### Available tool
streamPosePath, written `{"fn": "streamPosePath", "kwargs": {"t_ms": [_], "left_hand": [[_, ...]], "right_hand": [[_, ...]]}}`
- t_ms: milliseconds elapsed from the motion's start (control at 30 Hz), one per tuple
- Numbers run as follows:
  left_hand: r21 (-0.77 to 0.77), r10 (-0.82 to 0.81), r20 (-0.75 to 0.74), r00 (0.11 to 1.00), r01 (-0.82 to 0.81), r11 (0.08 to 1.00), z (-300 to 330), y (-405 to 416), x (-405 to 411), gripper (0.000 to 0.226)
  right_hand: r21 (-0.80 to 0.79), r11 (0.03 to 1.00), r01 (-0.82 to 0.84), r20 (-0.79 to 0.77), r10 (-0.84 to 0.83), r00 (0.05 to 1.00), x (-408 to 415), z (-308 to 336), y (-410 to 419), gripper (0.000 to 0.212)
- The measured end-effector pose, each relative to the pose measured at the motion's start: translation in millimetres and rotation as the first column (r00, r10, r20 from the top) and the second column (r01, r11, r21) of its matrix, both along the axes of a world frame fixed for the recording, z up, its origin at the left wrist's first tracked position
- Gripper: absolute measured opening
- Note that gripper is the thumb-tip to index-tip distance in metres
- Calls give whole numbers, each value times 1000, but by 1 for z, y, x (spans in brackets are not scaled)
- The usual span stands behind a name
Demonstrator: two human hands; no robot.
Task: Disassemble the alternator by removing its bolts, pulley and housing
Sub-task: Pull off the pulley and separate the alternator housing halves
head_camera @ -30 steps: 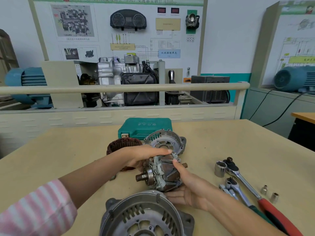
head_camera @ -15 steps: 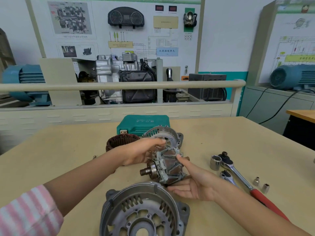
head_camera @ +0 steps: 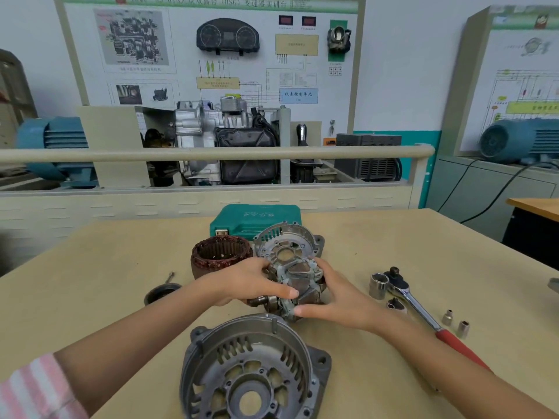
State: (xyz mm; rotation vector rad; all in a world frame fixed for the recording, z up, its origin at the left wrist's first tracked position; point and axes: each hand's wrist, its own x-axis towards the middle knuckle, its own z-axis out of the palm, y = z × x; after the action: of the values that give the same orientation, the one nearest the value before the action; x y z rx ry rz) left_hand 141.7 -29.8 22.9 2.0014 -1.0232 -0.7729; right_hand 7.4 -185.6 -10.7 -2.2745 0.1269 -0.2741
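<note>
Two hands on the rotor, housings already off

Both hands gripped the claw-pole rotor (head_camera: 298, 285) near the middle of the bench (head_camera: 423, 252). Left hand (head_camera: 257, 281) wrapped its shaft-end side, fingers curled over the top and thumb along the near face; right hand (head_camera: 338, 293) cupped the opposite side, fingers curled behind, thumb under the near edge. Whether the rotor rested on the bench or was lifted could not be told.

Judged step: setting the freed rotor down among the parts. Best done with the grip on the pole body, not the slip-ring shaft (head_camera: 261, 300), lowered level so it doesn't roll, and kept apart from the stator winding (head_camera: 220, 255) just behind the left hand.

Front housing (head_camera: 251, 370) lay open side up at the near edge, nothing inside it. Rear housing (head_camera: 287, 241) leaned behind the rotor, also with nothing in it. Green tool case (head_camera: 257, 219) sat closed toward the far edge, contents hidden. Ratchet wrench (head_camera: 423, 309), large socket (head_camera: 378, 285) and two small sockets (head_camera: 455, 323) lay toward the right edge. A dark pulley-like disc (head_camera: 161, 293) lay left of the arms; identity unsure.
</note>
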Motion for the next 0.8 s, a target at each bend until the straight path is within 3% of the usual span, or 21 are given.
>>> {"fn": "streamPosePath", "kwargs": {"t_ms": [267, 600, 800], "left_hand": [[-82, -3, 7, 1000, 4, 997, -5, 0, 6, 28], [-94, -26, 50, 998, 30, 995, -2, -16, -1, 34], [-65, 19, 134, 991, -11, 998, -4, -25, -9, 71]], "right_hand": [[-23, 999, 40, 211, -34, 977, 7, -9, -4, 65], [-189, 968, 167, 215, -125, 969, 4, -13, -16, 70], [-208, 953, 218, 224, -171, 959, 1, -13, -23, 74]]}}
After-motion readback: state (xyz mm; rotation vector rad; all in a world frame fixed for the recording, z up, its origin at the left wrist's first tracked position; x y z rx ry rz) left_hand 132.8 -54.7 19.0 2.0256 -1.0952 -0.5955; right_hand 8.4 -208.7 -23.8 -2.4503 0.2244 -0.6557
